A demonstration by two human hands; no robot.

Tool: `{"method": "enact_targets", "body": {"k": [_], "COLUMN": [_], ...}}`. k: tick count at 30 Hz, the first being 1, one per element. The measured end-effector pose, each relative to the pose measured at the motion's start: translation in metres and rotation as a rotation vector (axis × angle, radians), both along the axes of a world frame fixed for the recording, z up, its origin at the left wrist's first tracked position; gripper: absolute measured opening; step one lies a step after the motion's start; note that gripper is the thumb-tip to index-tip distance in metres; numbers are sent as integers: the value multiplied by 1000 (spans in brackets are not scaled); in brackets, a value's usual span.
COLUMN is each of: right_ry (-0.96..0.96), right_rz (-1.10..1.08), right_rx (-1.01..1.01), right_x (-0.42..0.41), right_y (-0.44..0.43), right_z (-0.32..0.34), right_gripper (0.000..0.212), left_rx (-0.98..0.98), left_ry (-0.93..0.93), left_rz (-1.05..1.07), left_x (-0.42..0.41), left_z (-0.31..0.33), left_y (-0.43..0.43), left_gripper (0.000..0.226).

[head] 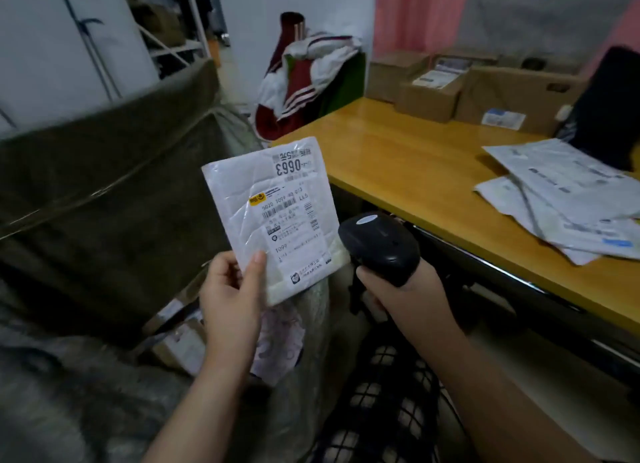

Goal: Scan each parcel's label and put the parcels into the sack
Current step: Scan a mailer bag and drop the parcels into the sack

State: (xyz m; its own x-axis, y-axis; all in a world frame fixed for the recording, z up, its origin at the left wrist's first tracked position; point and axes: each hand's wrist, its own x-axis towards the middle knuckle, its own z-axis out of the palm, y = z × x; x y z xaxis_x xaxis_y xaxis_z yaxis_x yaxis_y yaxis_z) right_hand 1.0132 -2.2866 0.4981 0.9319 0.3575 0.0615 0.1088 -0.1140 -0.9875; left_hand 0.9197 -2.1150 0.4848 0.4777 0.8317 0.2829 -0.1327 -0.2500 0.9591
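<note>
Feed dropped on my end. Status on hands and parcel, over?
Left hand pinches white parcel, label showing. Right hand grips scanner beside it. Nothing between scanner and label. More parcels wait on table.

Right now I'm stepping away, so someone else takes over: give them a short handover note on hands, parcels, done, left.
Left hand holds a white parcel by its lower corner, label up. Right hand grips the black scanner beside it. The sack seems to lie open below, boxes apparently inside. Whether this label is scanned cannot be told. Left: sack this parcel, then the flat white parcels on the table.
</note>
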Motion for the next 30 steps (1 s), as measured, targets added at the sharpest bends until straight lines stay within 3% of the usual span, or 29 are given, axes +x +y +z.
{"method": "enact_targets", "body": {"k": [2, 7, 10, 12, 15, 18, 20, 22, 24, 27, 30], "right_ry": [-1, -288, -286, -273, -264, -199, -173, -135, -112, -141, -152], "right_rz": [52, 68, 157, 165, 143, 65, 22, -22, -65, -126, -137], "right_rx": [-25, -254, -359, -400, -535, -614, -605, -535, -416, -271, -191], "right_x": [-7, -15, -24, -27, -20, -9, -3, 3, 8, 11, 12], "right_y": [29, 78, 90, 94, 94, 83, 76, 71, 68, 63, 57], "right_z": [-12, -27, -41, -52, -64, -70, -70, -64, -56, -39, -23], "right_gripper": [26, 48, 64, 61, 47, 34, 33, 36, 35, 38, 39], "left_rx": [21, 154, 324, 493, 897, 1142, 1203, 1209, 1165, 1065, 1110], "left_ry": [41, 134, 249, 367, 550, 497, 472, 591, 906, 1319, 1224], "left_rz": [117, 319, 372, 353, 257, 252, 262, 229, 156, 40, 47], "left_x": [-25, -72, -82, -80, -66, -46, -31, -11, 8, 27, 40], "left_z": [-12, -27, -31, -31, -24, -3, 9, 10, 1, -11, -5], "left_y": [24, 77, 101, 111, 118, 124, 126, 128, 129, 128, 110], "left_gripper": [17, 14, 13, 14, 10, 20, 13, 5, 5, 25, 33]}}
